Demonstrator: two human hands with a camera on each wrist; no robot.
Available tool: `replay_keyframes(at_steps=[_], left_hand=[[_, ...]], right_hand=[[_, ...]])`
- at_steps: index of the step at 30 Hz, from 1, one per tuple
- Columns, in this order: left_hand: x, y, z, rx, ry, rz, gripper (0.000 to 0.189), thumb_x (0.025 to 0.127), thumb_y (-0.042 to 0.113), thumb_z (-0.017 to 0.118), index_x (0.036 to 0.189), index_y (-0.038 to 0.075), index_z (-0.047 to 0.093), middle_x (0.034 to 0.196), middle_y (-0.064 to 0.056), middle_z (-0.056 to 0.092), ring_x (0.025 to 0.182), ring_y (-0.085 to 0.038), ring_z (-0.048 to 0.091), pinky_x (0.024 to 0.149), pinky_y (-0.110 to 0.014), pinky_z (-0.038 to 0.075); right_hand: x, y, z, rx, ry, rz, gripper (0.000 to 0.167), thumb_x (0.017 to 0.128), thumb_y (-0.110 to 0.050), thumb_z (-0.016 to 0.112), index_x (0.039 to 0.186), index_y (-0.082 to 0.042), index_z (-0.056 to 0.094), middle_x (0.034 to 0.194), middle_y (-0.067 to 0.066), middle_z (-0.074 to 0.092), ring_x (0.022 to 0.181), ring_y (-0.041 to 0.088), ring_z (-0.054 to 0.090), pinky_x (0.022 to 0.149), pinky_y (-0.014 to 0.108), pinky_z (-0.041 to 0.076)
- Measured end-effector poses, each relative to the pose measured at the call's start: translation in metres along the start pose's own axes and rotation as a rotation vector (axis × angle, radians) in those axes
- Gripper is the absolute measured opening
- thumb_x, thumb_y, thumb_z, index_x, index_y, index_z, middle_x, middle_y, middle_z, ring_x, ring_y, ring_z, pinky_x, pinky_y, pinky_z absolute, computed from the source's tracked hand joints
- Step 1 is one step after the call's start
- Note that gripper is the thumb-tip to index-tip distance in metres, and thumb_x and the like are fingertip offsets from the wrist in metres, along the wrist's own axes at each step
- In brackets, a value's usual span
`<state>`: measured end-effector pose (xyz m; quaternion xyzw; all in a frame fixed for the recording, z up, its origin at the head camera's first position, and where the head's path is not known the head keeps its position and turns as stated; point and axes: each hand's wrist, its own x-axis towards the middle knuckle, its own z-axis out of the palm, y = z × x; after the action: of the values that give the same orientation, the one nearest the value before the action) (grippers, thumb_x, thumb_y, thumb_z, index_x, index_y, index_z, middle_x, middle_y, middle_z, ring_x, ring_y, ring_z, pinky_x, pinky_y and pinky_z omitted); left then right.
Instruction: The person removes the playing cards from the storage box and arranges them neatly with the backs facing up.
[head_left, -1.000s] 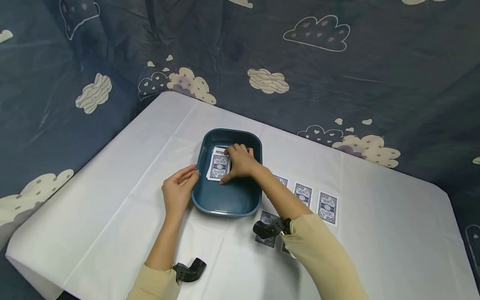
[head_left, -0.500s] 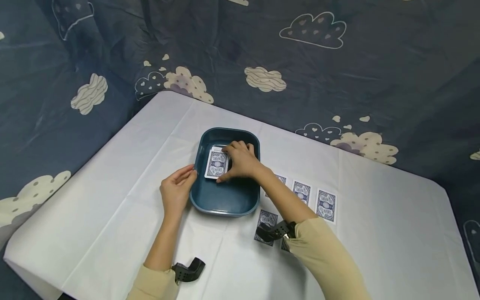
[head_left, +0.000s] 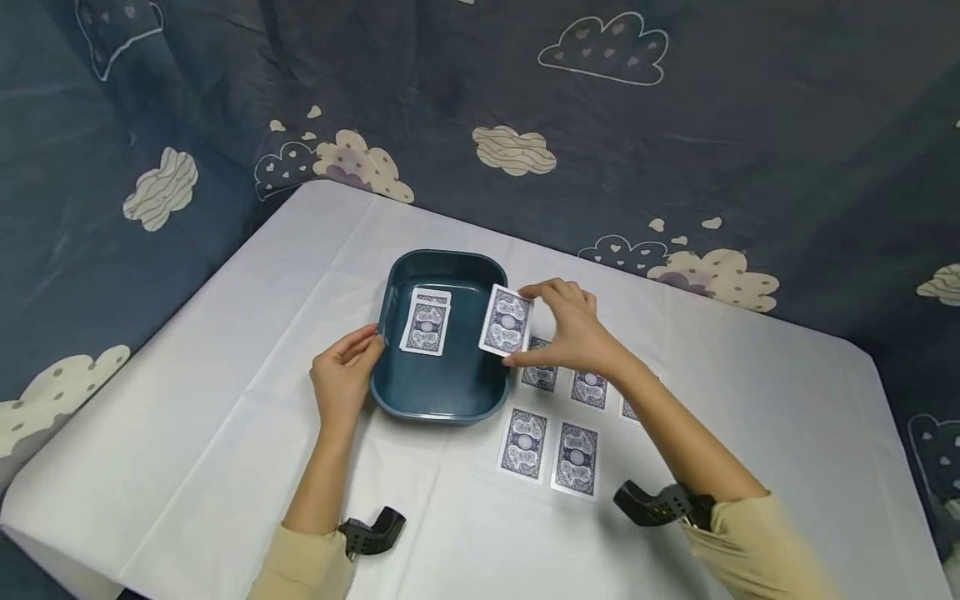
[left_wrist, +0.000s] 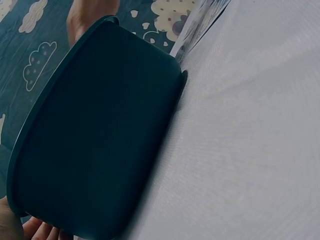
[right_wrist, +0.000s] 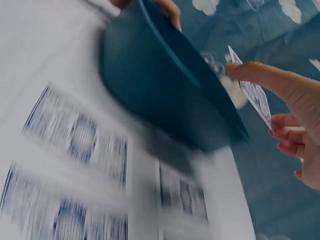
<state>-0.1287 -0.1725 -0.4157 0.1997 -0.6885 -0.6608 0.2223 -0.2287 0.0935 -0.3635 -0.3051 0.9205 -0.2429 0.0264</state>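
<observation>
- While the right hand pinches a playing card by its opposite ends, thumb at the lower edge and fingertips at the upper, the left hand grips the left rim of a plastic basin.
- Thin and stiff, the held card has a dark-blue ornate back with a white border; it hangs tilted over the basin's right rim.
- The basin is smooth, dark teal and glossy, a rounded rectangle with deep walls and a narrow lip.
- Against its left side lies an overlapped pile of cards, backs up; a wide stretch of floor separates it from the right wall.
- Five matching cards lie face down on the cloth right of the basin: a back row of three, partly covered by the right hand and forearm, and a front row of two, narrow gaps between them.
- Creased white tablecloth spreads well left of the basin; beyond the table's far edge hangs a navy cloud-print curtain.
- Half a second ago the right hand was inside the basin beside the pile; now it is at the right rim, and its forearm no longer covers the front row. The left hand's grip is unchanged.
</observation>
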Motion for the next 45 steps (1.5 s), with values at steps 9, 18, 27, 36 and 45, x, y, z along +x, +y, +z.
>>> replay_keyframes(at_steps=[9,18,27,36,45], left_hand=[[0.003,0.002,-0.001,0.007,0.023,-0.027,0.024,0.080,0.006,0.069,0.101,-0.004,0.069,0.094,-0.020,0.068,0.066,0.007,0.063,0.066,-0.011,0.051],[0.005,0.003,-0.006,-0.004,0.029,-0.019,0.024,0.080,0.007,0.069,0.102,-0.004,0.069,0.080,0.003,0.070,0.067,0.005,0.064,0.064,-0.011,0.051],[0.000,-0.001,-0.008,-0.003,0.047,-0.041,0.024,0.080,0.006,0.068,0.101,-0.004,0.069,0.069,0.020,0.064,0.066,0.006,0.064,0.062,-0.010,0.051],[0.001,0.000,-0.002,-0.021,0.024,-0.036,0.024,0.080,0.006,0.068,0.102,-0.005,0.068,0.070,0.018,0.065,0.066,0.005,0.064,0.065,-0.011,0.051],[0.000,0.001,0.002,-0.017,0.018,-0.035,0.025,0.080,0.007,0.068,0.102,-0.005,0.068,0.074,0.012,0.068,0.066,0.005,0.064,0.065,-0.011,0.051]], right_hand=[[-0.092,0.054,-0.031,-0.064,0.004,0.060,0.087,0.055,-0.044,0.086,0.124,-0.006,0.050,0.122,0.014,0.049,0.113,0.034,0.038,0.092,0.055,0.020],[-0.176,0.078,-0.006,-0.147,-0.071,0.125,0.089,0.047,-0.053,0.085,0.119,-0.008,0.058,0.119,0.016,0.052,0.108,0.037,0.041,0.088,0.057,0.023],[-0.188,0.075,0.009,-0.179,-0.025,0.117,0.092,0.043,-0.055,0.086,0.118,-0.009,0.061,0.118,0.011,0.053,0.109,0.036,0.042,0.091,0.057,0.022],[-0.198,0.072,0.011,-0.208,0.005,0.129,0.095,0.042,-0.061,0.082,0.119,-0.010,0.060,0.116,0.009,0.052,0.106,0.036,0.046,0.090,0.056,0.025],[-0.198,0.072,0.004,-0.151,0.079,0.145,0.094,0.048,-0.060,0.081,0.123,-0.010,0.055,0.116,0.012,0.053,0.108,0.035,0.046,0.089,0.058,0.025]])
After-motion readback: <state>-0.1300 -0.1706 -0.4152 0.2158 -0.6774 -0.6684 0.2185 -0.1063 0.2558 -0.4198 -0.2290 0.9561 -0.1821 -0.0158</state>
